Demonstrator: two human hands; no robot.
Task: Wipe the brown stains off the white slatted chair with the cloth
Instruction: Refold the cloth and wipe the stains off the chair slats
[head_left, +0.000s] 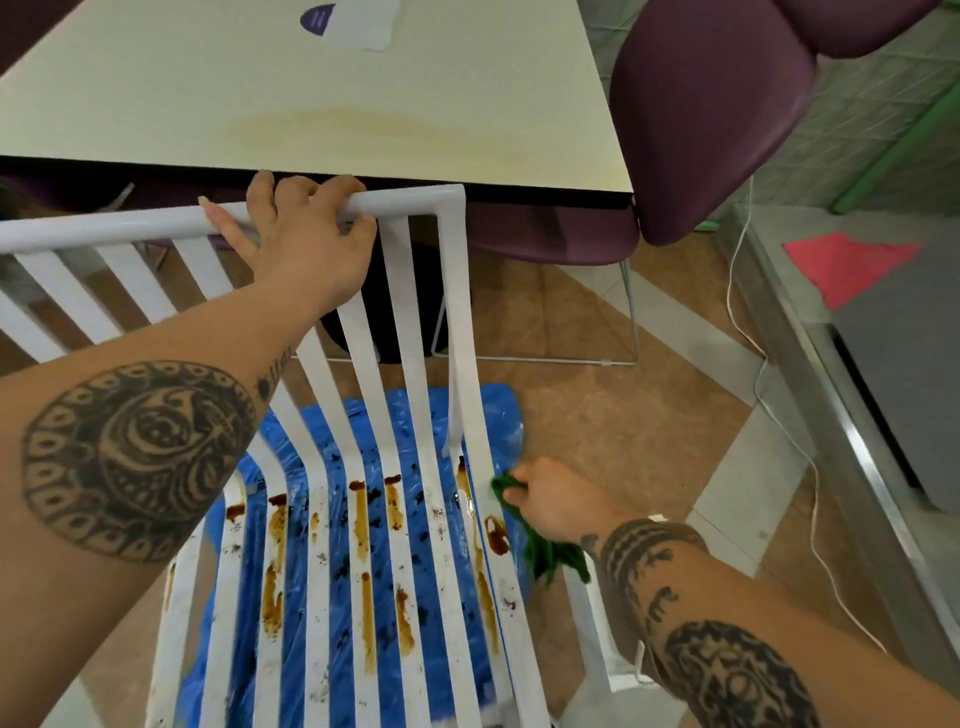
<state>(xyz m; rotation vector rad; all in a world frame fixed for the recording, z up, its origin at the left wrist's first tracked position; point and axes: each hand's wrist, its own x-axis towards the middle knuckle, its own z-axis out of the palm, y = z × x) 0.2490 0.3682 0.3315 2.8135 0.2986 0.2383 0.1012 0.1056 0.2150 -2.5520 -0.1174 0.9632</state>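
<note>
Tattooed forearms fill the near edges of the view, one on each side of the chair (452, 291). Its top rail is gripped by the left hand (306, 234), fingers curled over the far side of the bar and thumb laid along the near side. Just beyond that hand, the edge of a pale table (363, 104) is seen, and a purple seat (706, 119) stands to the right of it. A green cloth (540, 545) is clutched in the right hand (561, 501), bunched in the fingers with its loose end hanging down beneath the wrist; it is pressed to the outer right edge of the seat, where back and seat meet. Just left of this hand a dark brown blot (496, 535) is seen on the rightmost slat, touching or nearly touching the cloth. Further left, brown stains (363, 535) are streaked along almost every seat slat, with dark specks between them. Blue plastic sheet (501, 415) is spread on the floor under the seat and shows through the gaps. A white cable (769, 395) is trailed across the floor to the right of the right hand.
</note>
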